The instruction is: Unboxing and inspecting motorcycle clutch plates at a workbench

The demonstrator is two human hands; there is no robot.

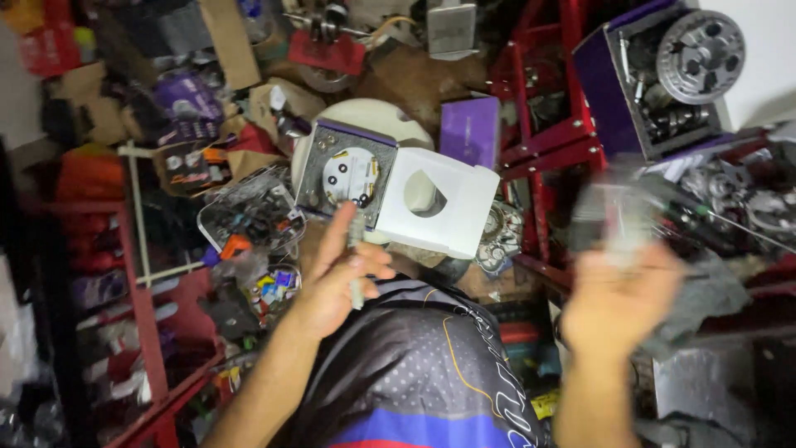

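Observation:
My left hand [340, 274] is raised over my lap with its fingers curled around a small slim grey metal part [356, 259]. Just beyond it lies an open white and purple carton [439, 207] holding a round metal plate with holes [350, 176]. My right hand [620, 299] is blurred by motion on the right, lifted with a blurry transparent plastic piece [618, 217] at its fingertips; whether it grips that piece is unclear. My dark patterned shirt [414, 365] fills the bottom middle.
Red metal shelving [551, 141] stands behind the carton and at the left [141, 315]. A purple box with a round metal clutch part [701, 54] sits top right. Clear packets, small boxes and loose metal parts crowd the floor on both sides.

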